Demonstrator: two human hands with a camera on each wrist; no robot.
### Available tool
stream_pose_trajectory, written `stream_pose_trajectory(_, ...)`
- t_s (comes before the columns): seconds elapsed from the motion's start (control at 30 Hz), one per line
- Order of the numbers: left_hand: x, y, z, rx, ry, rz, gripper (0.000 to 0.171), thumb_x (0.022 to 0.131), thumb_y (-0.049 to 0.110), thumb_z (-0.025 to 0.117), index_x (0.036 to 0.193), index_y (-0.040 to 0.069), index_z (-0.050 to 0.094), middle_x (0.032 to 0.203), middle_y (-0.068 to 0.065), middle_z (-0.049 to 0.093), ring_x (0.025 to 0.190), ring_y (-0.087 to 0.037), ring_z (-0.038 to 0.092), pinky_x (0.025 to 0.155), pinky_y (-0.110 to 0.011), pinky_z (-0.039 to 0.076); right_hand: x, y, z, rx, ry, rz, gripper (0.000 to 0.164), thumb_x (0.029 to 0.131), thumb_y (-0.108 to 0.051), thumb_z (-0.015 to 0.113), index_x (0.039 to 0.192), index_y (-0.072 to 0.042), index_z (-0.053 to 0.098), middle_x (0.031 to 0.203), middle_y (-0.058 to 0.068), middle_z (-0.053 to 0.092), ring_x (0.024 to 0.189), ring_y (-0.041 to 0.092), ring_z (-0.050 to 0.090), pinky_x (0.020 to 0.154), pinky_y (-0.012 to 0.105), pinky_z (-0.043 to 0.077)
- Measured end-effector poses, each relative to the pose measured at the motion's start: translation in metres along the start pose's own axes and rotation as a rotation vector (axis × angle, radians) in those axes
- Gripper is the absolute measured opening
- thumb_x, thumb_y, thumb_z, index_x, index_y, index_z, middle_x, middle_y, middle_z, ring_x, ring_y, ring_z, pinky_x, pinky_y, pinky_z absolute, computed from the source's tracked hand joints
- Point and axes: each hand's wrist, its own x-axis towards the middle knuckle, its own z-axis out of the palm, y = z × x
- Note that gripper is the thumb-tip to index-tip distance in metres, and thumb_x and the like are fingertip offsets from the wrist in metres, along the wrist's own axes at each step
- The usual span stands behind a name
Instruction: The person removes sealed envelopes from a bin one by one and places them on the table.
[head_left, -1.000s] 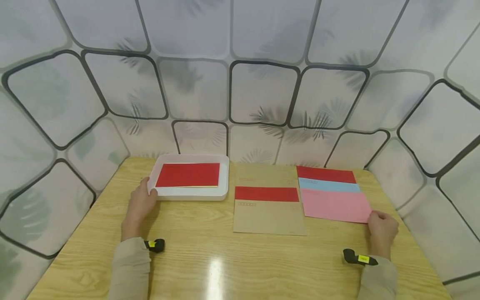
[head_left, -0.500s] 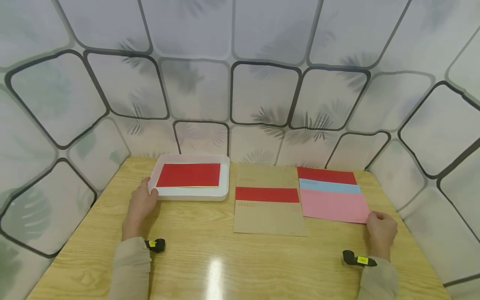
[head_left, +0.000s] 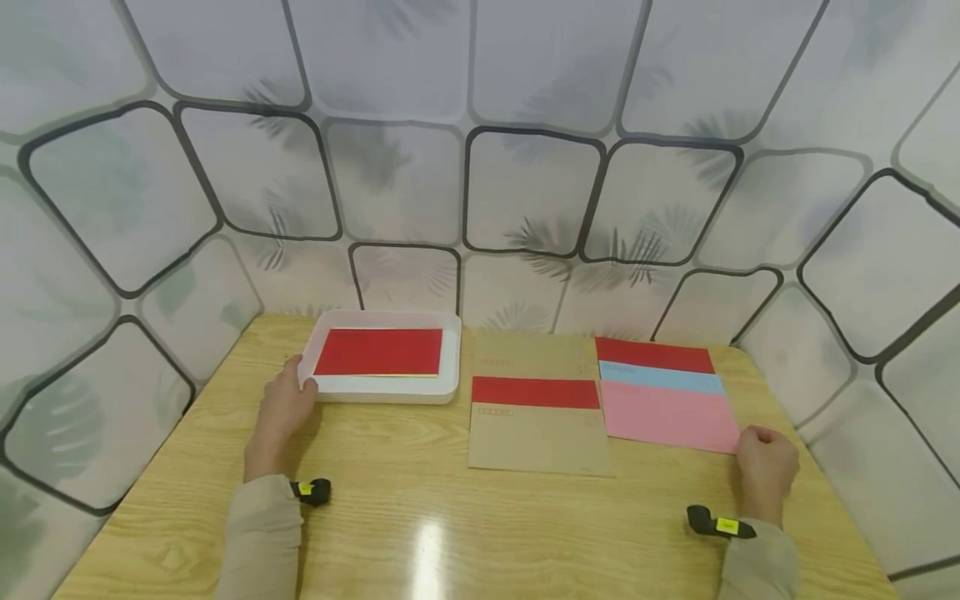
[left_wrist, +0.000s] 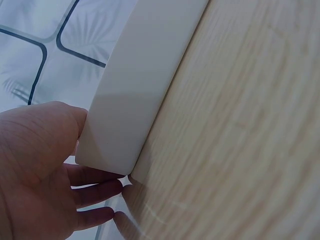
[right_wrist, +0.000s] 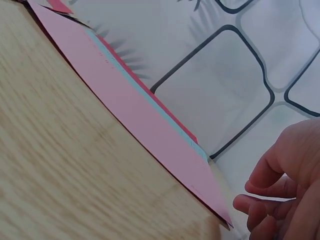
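Note:
My left hand point(head_left: 283, 404) holds the front left corner of a white plastic tray point(head_left: 382, 390). In the left wrist view the thumb is at the tray's wall point(left_wrist: 135, 85), and the other fingers reach round its end. A red envelope point(head_left: 378, 352) lies in the tray, with a thin pale edge showing beneath. At the right, my right hand point(head_left: 767, 462) is beside the near right corner of a pink envelope point(head_left: 671, 414). In the right wrist view its loosely bent fingers point(right_wrist: 267, 200) are apart from that corner, with nothing between them.
Under the pink envelope, a light blue envelope point(head_left: 663, 377) and a red envelope point(head_left: 656, 355) show as strips. Left of these lie overlapping brown envelopes point(head_left: 540, 442) with a red envelope point(head_left: 536, 392) between them. A patterned wall covering point(head_left: 525, 192) stands behind the wooden table point(head_left: 375, 517).
My right hand has let go of the pink envelope's corner, after the envelope shifted slightly left over the blue one. The left hand has stayed at the tray.

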Motion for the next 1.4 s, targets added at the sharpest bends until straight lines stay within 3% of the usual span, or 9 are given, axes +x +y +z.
stream_pose_trajectory(1.0,-0.0007,0.0002,0.0006,0.008,0.006,-0.004,0.063,0.101,0.018,0.034,0.154,-0.007,0.012,0.151,-0.039,0.027,0.138,-0.056,0.028,0.111,-0.067,0.026,-0.0013,-0.0022,0.0047,-0.020,-0.009,-0.042,0.054,0.098,-0.027,0.037,0.139,0.006,0.048,0.142,0.030,0.045,0.133,0.046,0.038,0.105,0.060,0.031)
stream_pose_trajectory(1.4,-0.0005,0.0002,0.0008,0.006,0.010,-0.007,0.062,0.101,0.018,0.034,0.154,-0.008,0.012,0.151,-0.039,0.026,0.138,-0.055,0.028,0.112,-0.066,0.026,-0.0043,-0.0057,0.0048,-0.023,-0.004,-0.076,0.052,0.096,-0.025,0.040,0.136,0.006,0.051,0.138,0.029,0.048,0.128,0.043,0.043,0.099,0.057,0.035)
